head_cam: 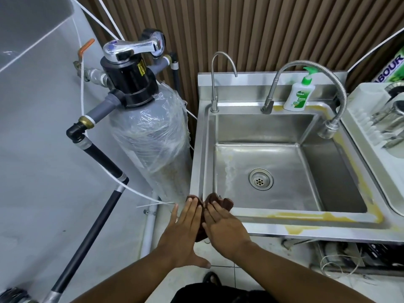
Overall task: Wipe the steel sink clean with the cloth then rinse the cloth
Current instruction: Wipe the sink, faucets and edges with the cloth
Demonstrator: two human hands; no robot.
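While yellow stains (306, 214) ring the sink (273, 136), I press the brown cloth (215, 202) onto its near-left corner. My left hand (185, 228) and right hand (223, 226) lie flat on it, fingers spread, grasping nothing. At the far rim stand two taps (215, 84) and a soap bottle (298, 95).

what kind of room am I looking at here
Probably a small utility or wash area in a kitchen or pantry. A steel sink with two faucets stands against a slatted wall, a water filter tank with pipes sits beside it, and a dish rack is on the right.
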